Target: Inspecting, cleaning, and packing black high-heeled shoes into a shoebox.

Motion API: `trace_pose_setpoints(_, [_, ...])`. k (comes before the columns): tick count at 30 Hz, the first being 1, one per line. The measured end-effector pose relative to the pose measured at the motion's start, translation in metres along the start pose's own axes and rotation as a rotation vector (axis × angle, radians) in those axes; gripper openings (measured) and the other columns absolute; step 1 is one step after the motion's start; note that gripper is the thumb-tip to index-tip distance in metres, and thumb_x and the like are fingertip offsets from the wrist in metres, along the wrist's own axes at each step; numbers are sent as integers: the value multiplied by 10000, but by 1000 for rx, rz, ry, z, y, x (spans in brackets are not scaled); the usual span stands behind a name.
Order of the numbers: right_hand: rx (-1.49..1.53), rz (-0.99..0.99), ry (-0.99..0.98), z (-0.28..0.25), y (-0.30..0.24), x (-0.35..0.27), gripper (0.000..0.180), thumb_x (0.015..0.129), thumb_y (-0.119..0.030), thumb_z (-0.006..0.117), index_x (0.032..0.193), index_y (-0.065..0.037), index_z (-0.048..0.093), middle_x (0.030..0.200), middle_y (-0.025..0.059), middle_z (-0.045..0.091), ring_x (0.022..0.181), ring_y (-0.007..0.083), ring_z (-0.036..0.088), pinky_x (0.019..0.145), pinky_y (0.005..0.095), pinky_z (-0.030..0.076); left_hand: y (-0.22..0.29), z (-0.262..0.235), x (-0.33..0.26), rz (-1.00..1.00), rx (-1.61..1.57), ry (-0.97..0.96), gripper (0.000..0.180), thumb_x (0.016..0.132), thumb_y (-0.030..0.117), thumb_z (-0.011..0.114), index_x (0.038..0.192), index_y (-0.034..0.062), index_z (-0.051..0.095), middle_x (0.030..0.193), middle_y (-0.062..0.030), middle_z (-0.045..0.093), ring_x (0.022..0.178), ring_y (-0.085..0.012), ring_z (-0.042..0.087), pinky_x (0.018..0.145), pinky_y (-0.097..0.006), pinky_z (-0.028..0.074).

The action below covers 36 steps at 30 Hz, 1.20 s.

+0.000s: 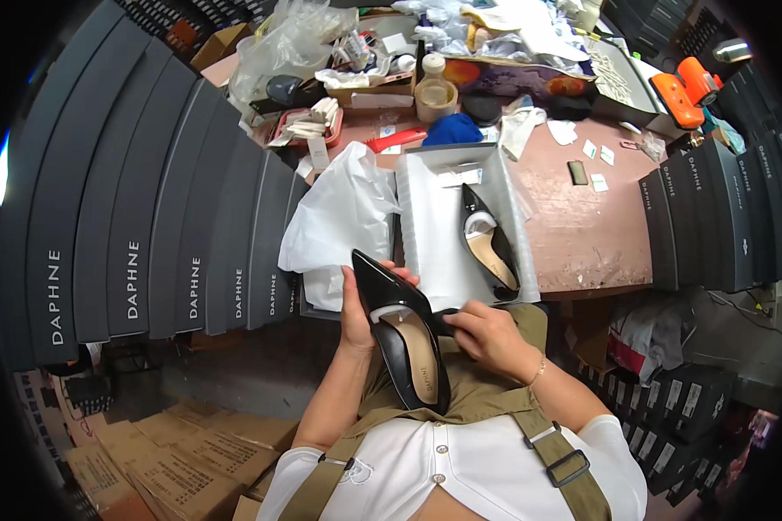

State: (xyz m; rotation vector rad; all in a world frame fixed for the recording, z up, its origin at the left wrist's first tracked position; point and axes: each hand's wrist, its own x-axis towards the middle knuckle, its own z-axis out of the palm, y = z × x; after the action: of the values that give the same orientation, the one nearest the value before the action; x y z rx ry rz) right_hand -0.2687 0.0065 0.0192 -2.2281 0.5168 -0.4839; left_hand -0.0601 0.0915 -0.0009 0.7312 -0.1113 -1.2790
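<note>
My left hand (356, 314) grips a glossy black pointed-toe pump (393, 286) around its front, toe pointing away from me. The pump has a beige insole, and white stuffing sits inside the toe. My right hand (491, 337) is closed, pinching a small black piece (446, 321) against the pump's right side; its kind is unclear. Just beyond, the matching black pump (488, 243) lies in an open shoebox (426, 269) lined with white paper. White tissue paper (339, 221) is heaped left of that box, over what looks like its lid.
Tall rows of dark grey shoeboxes (130, 208) stand at left, with more boxes (704, 217) at right. Behind are a red basket (330, 130), a capped bottle (434, 87), a blue cloth (453, 130) and an orange tool (682, 94). Flattened cardboard (182, 460) lies lower left.
</note>
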Motion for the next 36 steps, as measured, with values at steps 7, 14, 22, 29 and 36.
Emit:
trace_pose_setpoints(7, [256,-65,233,-16,-16,2,346,752,-18,707,1092,-63,657,841,98,584,718,246,601,650,330,493,0,11,4,53,-88,-103,687,939,653,273,1097,37,534,986,-177,657,975,-327,636,859,-460,519])
trace_pose_setpoints(14, [106,-220,309,3,-18,102,273,745,-24,670,1015,-68,675,786,101,575,695,280,575,653,347,486,-21,19,9,21,-35,87,658,956,622,306,1234,66,521,1142,-75,602,1037,-179,594,886,-328,493])
trace_pose_setpoints(22, [580,93,188,-5,9,114,185,879,-126,640,1009,4,660,867,47,639,771,99,556,674,254,452,-46,16,-57,-123,238,70,509,975,470,431,1244,40,470,1123,-118,588,957,-227,631,810,-348,535])
trace_pose_setpoints(29, [729,235,450,-16,22,90,272,924,-153,598,1125,30,584,913,31,635,827,84,562,747,235,463,-4,-9,-31,-282,28,54,402,956,347,524,1147,-5,544,880,-108,666,730,-170,666,653,-293,567])
trace_pose_setpoints(36, [477,169,341,-16,0,54,252,869,-93,609,1100,8,609,928,97,633,820,164,584,737,277,463,16,-8,-13,-262,-77,-36,484,930,426,543,1125,-17,561,816,-90,673,681,-155,682,604,-255,582])
